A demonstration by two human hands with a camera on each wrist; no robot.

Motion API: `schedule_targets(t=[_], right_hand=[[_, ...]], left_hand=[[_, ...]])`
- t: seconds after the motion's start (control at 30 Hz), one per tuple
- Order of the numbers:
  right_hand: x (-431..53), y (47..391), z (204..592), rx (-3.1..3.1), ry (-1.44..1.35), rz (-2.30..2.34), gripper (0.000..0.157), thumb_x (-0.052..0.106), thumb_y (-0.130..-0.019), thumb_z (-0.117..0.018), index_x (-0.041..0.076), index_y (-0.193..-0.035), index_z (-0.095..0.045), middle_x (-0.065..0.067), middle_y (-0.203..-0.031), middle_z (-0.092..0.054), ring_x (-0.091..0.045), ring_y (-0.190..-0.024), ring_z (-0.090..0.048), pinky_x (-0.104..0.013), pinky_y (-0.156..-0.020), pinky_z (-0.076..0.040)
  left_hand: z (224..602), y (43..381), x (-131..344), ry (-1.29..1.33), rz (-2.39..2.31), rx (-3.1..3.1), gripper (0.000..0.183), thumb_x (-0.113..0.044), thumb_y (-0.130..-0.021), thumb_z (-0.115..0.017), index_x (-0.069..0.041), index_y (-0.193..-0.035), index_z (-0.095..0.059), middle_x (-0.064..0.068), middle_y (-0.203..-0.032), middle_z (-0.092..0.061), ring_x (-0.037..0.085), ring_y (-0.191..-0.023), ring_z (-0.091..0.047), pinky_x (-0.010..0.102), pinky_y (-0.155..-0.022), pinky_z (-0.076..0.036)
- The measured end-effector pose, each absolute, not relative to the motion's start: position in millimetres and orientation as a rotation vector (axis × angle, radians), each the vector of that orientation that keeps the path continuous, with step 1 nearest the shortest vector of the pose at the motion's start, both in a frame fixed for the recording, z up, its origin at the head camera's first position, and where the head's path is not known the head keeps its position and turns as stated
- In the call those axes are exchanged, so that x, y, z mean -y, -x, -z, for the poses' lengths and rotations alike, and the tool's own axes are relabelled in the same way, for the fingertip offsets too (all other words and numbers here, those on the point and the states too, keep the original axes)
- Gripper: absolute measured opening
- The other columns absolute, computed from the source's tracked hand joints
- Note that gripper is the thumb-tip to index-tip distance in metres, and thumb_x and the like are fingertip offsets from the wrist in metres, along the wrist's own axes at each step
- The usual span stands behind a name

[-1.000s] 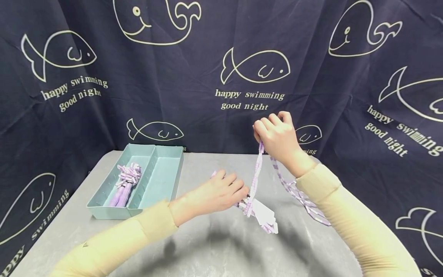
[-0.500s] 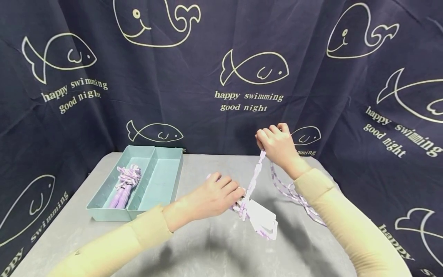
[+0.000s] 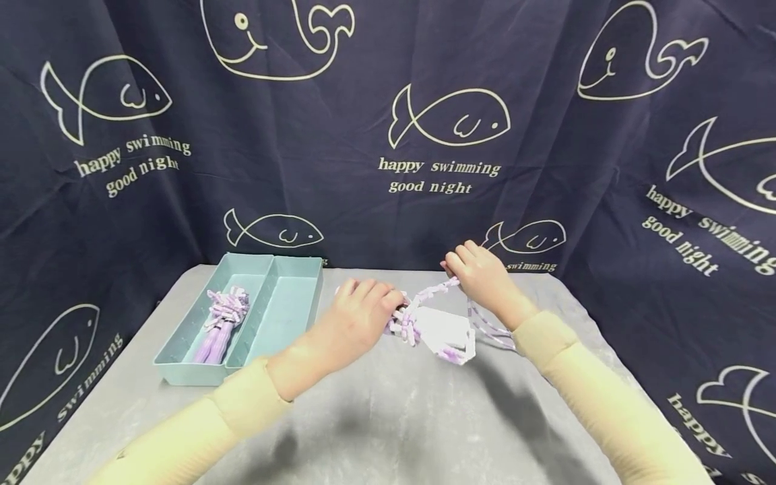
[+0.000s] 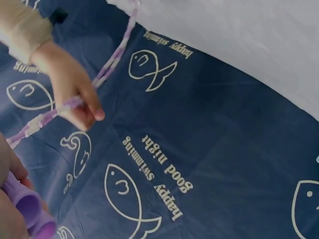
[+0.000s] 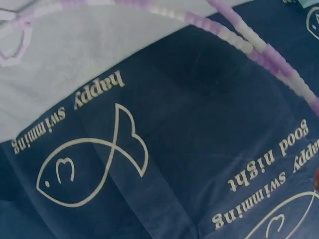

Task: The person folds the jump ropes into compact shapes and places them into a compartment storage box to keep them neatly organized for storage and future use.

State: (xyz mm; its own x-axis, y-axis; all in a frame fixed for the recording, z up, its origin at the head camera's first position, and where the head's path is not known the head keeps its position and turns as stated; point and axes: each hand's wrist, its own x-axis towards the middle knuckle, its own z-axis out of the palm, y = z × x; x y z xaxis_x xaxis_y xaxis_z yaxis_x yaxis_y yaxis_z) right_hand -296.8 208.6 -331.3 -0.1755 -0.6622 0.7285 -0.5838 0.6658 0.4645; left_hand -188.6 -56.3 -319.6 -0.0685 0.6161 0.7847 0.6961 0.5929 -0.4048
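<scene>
A purple-and-white beaded jump rope (image 3: pixel 435 289) runs between the two hands. My left hand (image 3: pixel 359 315) grips its purple handles (image 4: pixel 26 203), whose hollow ends show in the left wrist view. Some rope is wound around the bundle beside my left fingers, and a white card tag (image 3: pixel 445 329) sticks out to the right. Higher and to the right, my right hand (image 3: pixel 479 275) pinches the rope, seen also in the left wrist view. Below it, loose rope hangs toward the table. Beaded strands (image 5: pixel 214 26) cross the top of the right wrist view.
At the left of the grey table (image 3: pixel 388 431) stands a teal two-compartment box (image 3: pixel 190 373). A second bundled purple-and-white jump rope (image 3: pixel 223 320) lies in its left compartment. A dark blue curtain (image 3: pixel 339 155) with fish prints surrounds the table's back and sides.
My left hand has moved left and slightly up with the handles and tag. My right hand has come down, still holding the rope. The loose rope at right has drawn in.
</scene>
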Motion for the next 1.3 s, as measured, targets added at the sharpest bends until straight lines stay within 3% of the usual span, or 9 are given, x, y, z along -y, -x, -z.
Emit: schedule_targets(t=[0.17, 0.27, 0.37, 0.53, 0.8, 0.93, 1.3], right_hand=[[-208.9, 289.1, 342.9, 1.879, -1.021, 0.093, 0.035, 0.017, -0.101, -0.034, 0.002, -0.074, -0.05, -0.009, -0.068, -0.047, -0.028, -0.062, -0.045, -0.036, -0.054, -0.04], [-207.7, 285.0, 348.2, 1.871, -1.043, 0.103, 0.029, 0.014, -0.099, -0.04, 0.002, -0.074, -0.05, -0.009, -0.069, -0.047, -0.028, -0.062, -0.044, -0.035, -0.054, -0.04], [-206.6, 280.5, 351.7, 1.857, -1.057, 0.174, 0.02, 0.007, -0.091, -0.043, 0.001, -0.075, -0.053, -0.01, -0.071, -0.048, -0.028, -0.064, -0.044, -0.034, -0.054, -0.04], [-204.1, 271.2, 355.6, 1.868, -1.085, 0.249, 0.01, 0.008, -0.079, -0.05, 0.001, -0.073, -0.054, -0.013, -0.074, -0.051, -0.028, -0.067, -0.045, -0.033, -0.056, -0.041], [-187.7, 255.0, 361.9, 1.903, -1.09, 0.292, 0.015, 0.008, -0.086, -0.039, 0.003, -0.075, -0.049, -0.01, -0.072, -0.048, -0.026, -0.066, -0.046, -0.031, -0.051, -0.036], [-177.2, 246.4, 363.5, 1.9, -1.123, 0.371, 0.016, 0.012, -0.086, -0.041, 0.005, -0.077, -0.052, -0.007, -0.071, -0.048, -0.023, -0.066, -0.045, -0.029, -0.051, -0.036], [-171.2, 228.7, 341.8, 1.82, -0.996, 0.302, 0.022, 0.009, -0.092, -0.039, 0.005, -0.072, -0.046, -0.008, -0.068, -0.044, -0.024, -0.061, -0.043, -0.028, -0.048, -0.031]], left_hand=[[317.1, 190.6, 60.0, 1.019, 0.12, 1.795, 0.015, -0.001, -0.095, -0.035, -0.006, -0.103, -0.047, 0.006, -0.092, -0.054, 0.021, -0.075, -0.052, 0.032, -0.062, -0.037], [315.4, 192.0, 62.5, 0.992, 0.149, 1.815, 0.015, 0.0, -0.095, -0.036, -0.004, -0.103, -0.048, 0.007, -0.093, -0.054, 0.023, -0.073, -0.05, 0.033, -0.061, -0.036], [313.4, 194.6, 65.1, 0.94, 0.169, 1.83, 0.016, 0.002, -0.092, -0.037, -0.003, -0.103, -0.048, 0.008, -0.093, -0.054, 0.023, -0.071, -0.047, 0.033, -0.06, -0.035], [310.2, 200.3, 69.7, 0.812, 0.214, 1.868, 0.021, 0.007, -0.087, -0.038, -0.002, -0.104, -0.047, 0.009, -0.09, -0.054, 0.026, -0.071, -0.046, 0.033, -0.057, -0.032], [313.0, 210.3, 72.6, 0.668, 0.224, 1.921, 0.029, 0.011, -0.079, -0.048, 0.001, -0.106, -0.047, 0.013, -0.088, -0.053, 0.029, -0.069, -0.045, 0.035, -0.056, -0.031], [316.5, 217.0, 73.5, 0.59, 0.198, 1.959, 0.033, 0.01, -0.076, -0.051, 0.001, -0.107, -0.046, 0.014, -0.087, -0.051, 0.03, -0.07, -0.046, 0.035, -0.055, -0.031], [329.8, 235.6, 77.2, 0.351, 0.034, 2.088, 0.025, -0.001, -0.083, -0.051, 0.001, -0.107, -0.05, 0.014, -0.083, -0.05, 0.031, -0.068, -0.049, 0.037, -0.051, -0.033]])
